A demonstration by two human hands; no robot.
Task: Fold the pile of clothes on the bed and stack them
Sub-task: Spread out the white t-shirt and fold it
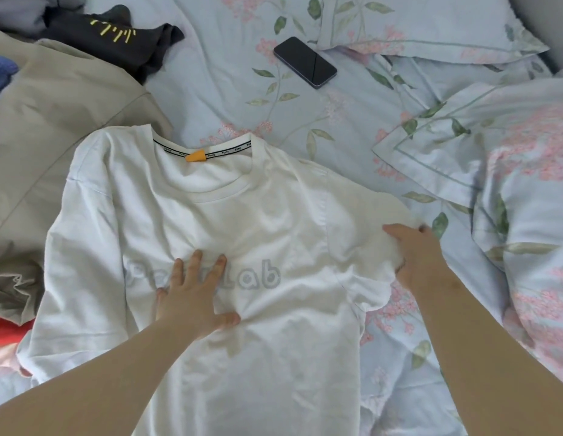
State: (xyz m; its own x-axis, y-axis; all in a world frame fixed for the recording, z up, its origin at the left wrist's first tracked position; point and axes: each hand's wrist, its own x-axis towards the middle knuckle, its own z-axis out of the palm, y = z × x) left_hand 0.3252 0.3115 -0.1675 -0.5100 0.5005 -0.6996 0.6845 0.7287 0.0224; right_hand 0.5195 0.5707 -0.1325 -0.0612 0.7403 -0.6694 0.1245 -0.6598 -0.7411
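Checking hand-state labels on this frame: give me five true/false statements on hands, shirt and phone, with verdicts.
1. The left hand lies flat on the white T-shirt. True.
2. The right hand rests on the phone. False: it holds the T-shirt's sleeve; the phone lies apart from it.
3. The T-shirt is already folded in half. False: it lies spread out, print up.
4. An orange tag shows inside the collar. True.
5. A beige garment lies left of the T-shirt. True.
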